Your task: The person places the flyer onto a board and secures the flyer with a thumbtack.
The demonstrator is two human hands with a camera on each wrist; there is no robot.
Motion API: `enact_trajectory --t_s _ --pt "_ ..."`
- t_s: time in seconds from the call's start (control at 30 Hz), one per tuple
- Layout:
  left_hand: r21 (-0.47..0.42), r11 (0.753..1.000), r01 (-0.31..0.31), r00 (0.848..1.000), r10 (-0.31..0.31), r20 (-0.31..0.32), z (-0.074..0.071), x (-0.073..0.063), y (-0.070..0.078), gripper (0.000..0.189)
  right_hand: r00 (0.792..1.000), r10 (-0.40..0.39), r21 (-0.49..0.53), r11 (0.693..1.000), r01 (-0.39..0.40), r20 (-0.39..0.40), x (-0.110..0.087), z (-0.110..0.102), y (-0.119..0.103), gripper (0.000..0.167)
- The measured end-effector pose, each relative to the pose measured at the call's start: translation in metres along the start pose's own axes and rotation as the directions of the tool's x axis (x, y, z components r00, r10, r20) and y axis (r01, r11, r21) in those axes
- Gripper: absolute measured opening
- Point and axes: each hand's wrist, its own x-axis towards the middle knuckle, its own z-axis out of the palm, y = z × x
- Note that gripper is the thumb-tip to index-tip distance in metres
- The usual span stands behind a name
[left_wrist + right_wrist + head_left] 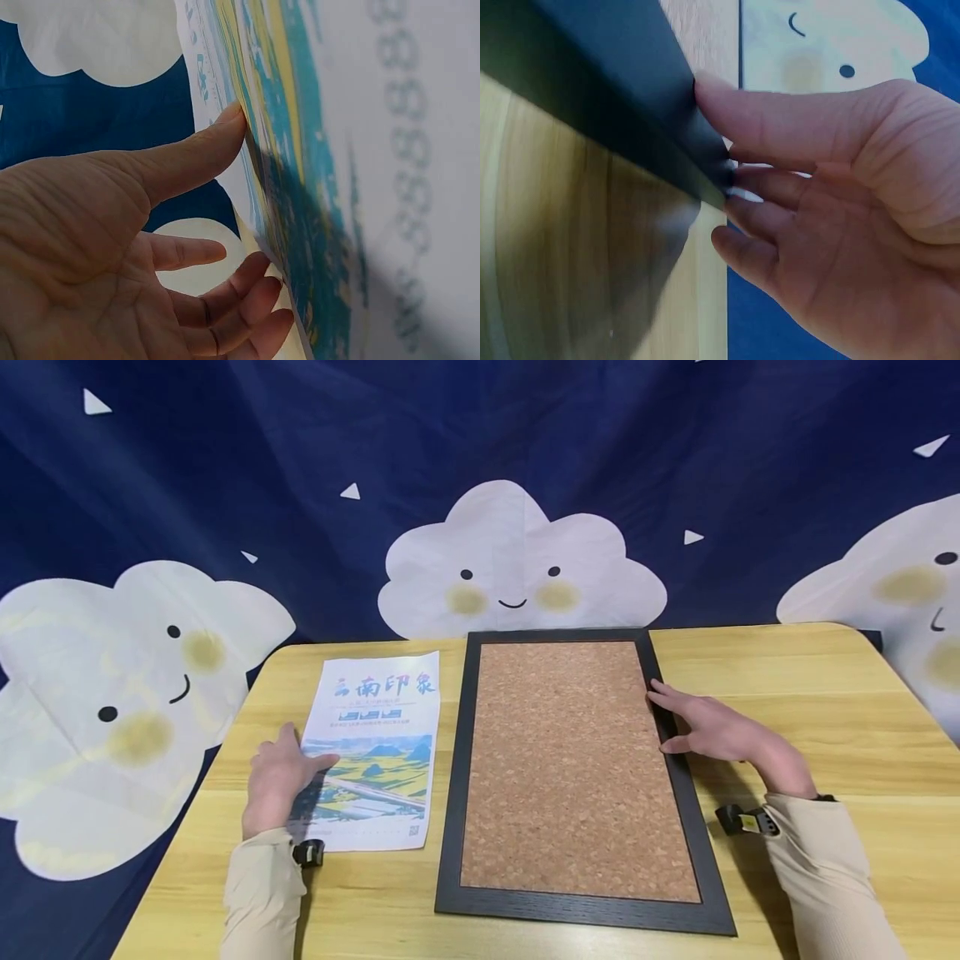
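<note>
A printed paper poster [375, 752] lies flat on the left of the table, with Chinese lettering above a landscape of fields and hills. My left hand [281, 777] rests at its left edge. In the left wrist view the thumb [202, 154] touches the sheet, and the loosely bent fingers [225, 315] stay near its border. To the right lies a cork board [573, 768] in a black frame [585, 910]. My right hand [712, 727] touches the frame's right side. The right wrist view shows thumb [780, 124] and fingertips against the frame, not wrapped round it.
The light wooden table [795, 693] extends to both sides of the board. Behind its far edge hangs a dark blue cloth [315, 427] printed with smiling clouds and white triangles. A dark wrist device [746, 820] sits at each beige cuff.
</note>
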Motion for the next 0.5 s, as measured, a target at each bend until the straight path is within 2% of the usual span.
enact_trajectory --t_s 0.27,0.4,0.5 --pt "-0.095 0.995 -0.026 1.0 0.026 -0.006 -0.0007 -0.0003 -0.0002 0.09 1.0 0.001 0.043 0.999 -0.002 0.024 -0.0013 -0.0015 0.0055 0.085" --pt "-0.13 0.987 -0.09 0.996 0.086 -0.037 -0.0046 -0.0012 -0.0003 0.074 1.0 0.014 0.042 0.999 -0.015 0.028 -0.0013 -0.002 0.0048 0.086" --pt "-0.151 0.978 -0.142 0.987 0.129 -0.097 -0.0088 -0.0042 0.0013 0.06 0.999 0.024 0.04 0.999 -0.026 0.029 -0.0011 -0.0022 0.0041 0.087"
